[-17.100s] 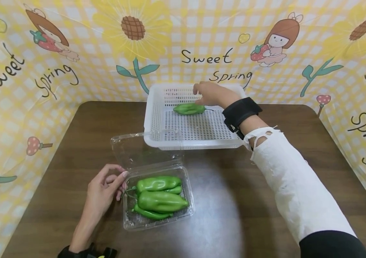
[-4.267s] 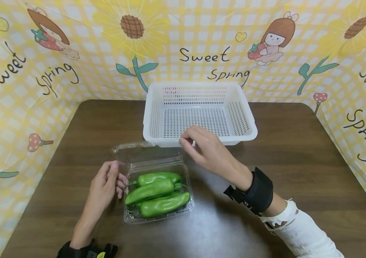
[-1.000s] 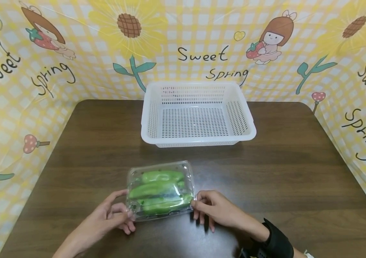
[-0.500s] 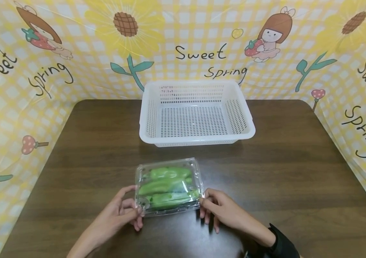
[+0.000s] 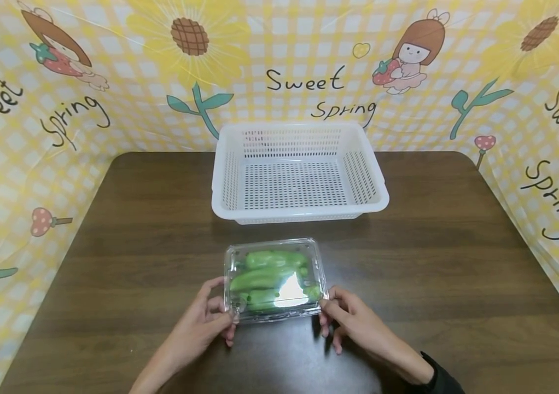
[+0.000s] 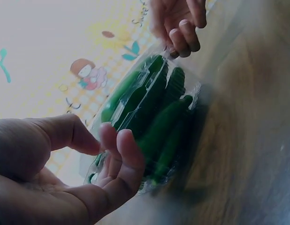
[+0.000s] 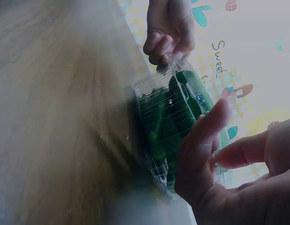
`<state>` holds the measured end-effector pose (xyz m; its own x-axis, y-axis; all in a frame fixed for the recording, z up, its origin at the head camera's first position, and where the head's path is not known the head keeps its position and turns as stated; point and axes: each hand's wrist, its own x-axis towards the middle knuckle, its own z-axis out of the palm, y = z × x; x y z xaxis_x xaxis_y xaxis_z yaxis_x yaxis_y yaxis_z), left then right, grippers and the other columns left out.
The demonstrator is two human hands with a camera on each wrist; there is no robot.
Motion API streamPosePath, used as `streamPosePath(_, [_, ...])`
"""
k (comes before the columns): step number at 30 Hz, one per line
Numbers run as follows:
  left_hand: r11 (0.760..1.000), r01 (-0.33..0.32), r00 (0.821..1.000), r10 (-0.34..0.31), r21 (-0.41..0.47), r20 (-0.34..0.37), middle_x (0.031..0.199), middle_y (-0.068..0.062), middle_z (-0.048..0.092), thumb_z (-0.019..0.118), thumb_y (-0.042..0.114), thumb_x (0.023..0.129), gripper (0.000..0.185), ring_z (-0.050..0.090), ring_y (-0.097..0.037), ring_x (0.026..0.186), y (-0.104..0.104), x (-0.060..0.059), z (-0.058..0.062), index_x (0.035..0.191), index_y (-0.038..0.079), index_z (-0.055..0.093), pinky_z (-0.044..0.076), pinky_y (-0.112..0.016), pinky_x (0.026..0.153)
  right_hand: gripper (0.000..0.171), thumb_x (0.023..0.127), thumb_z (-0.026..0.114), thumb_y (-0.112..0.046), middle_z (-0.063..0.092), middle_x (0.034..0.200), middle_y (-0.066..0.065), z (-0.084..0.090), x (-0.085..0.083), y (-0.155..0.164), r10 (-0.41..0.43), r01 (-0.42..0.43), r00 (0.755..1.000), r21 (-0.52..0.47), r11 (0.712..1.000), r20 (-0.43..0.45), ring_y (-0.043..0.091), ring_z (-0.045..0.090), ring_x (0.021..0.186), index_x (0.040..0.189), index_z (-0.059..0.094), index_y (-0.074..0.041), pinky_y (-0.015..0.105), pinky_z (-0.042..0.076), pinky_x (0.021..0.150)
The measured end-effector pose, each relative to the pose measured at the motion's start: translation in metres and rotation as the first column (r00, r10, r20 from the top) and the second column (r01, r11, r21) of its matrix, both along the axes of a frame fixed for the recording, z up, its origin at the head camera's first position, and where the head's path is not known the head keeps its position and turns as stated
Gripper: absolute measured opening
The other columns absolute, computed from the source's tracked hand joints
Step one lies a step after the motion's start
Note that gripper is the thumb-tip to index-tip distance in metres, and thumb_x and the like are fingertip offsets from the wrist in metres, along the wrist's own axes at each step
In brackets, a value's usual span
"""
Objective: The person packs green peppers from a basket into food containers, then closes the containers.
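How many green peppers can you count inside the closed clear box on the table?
3 show through the lid of the clear box: one at the far side, one across the middle, one at the near side. A fourth may lie hidden underneath or behind glare.

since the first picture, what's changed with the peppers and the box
The pepper that lay in the white basket is gone from it. The clear box of green peppers now has its lid shut and sits further right. The left hand and right hand pinch its near corners. The basket stayed put.
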<state>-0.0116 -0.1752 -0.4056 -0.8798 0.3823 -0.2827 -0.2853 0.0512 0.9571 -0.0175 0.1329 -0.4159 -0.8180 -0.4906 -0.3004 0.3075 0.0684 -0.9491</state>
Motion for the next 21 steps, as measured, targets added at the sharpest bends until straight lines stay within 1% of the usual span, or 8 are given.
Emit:
streamPosePath(6, [1.0,-0.016,1.0,0.016,-0.005,-0.014,0.088,-0.007,0.056,0.056,-0.004,0.093,0.075,0.061,-0.012,0.064,0.011,0.0,0.0,0.15,-0.001,0.006,0.061,-0.033,0.065,0.025,0.105,0.048,-0.019,0.057,0.083,0.008,-0.001,0.001,0.008,-0.008,0.008,1.0,-0.009,1.0,-0.009,0.013,0.06,0.063,0.096,0.045,0.004,0.024,0.051,0.043])
streamPosePath(12, [1.0,0.006,1.0,-0.006,0.009,-0.023,0.087,-0.007,0.056,0.055,-0.004,0.093,0.074,0.061,-0.012,0.065,0.016,0.0,-0.001,0.15,-0.001,0.007,0.06,-0.031,0.065,0.026,0.105,0.048,-0.015,0.058,0.084,0.01,0.0,0.002,0.016,-0.005,0.004,1.0,-0.036,0.999,-0.03,0.013,0.063,0.064,0.098,0.044,0.01,0.026,0.053,0.044])
streamPosePath(16, [1.0,0.011,1.0,-0.011,0.0,-0.013,0.088,-0.007,0.055,0.055,-0.004,0.093,0.071,0.061,-0.011,0.065,0.019,0.001,0.0,0.149,0.001,0.011,0.06,-0.031,0.065,0.028,0.105,0.049,-0.014,0.059,0.085,0.011,0.001,0.002,0.02,-0.002,0.0,0.999,-0.058,0.998,-0.033,0.014,0.065,0.065,0.099,0.044,0.013,0.027,0.054,0.045])
streamPosePath(21, [1.0,0.016,1.0,-0.016,-0.007,-0.012,0.088,-0.007,0.055,0.056,-0.004,0.093,0.072,0.061,-0.011,0.065,0.021,0.002,-0.002,0.149,0.001,0.01,0.059,-0.03,0.065,0.028,0.104,0.05,-0.014,0.061,0.085,0.013,0.0,0.002,0.023,0.003,-0.005,0.998,-0.046,0.999,-0.057,0.017,0.067,0.065,0.097,0.047,0.013,0.031,0.056,0.046])
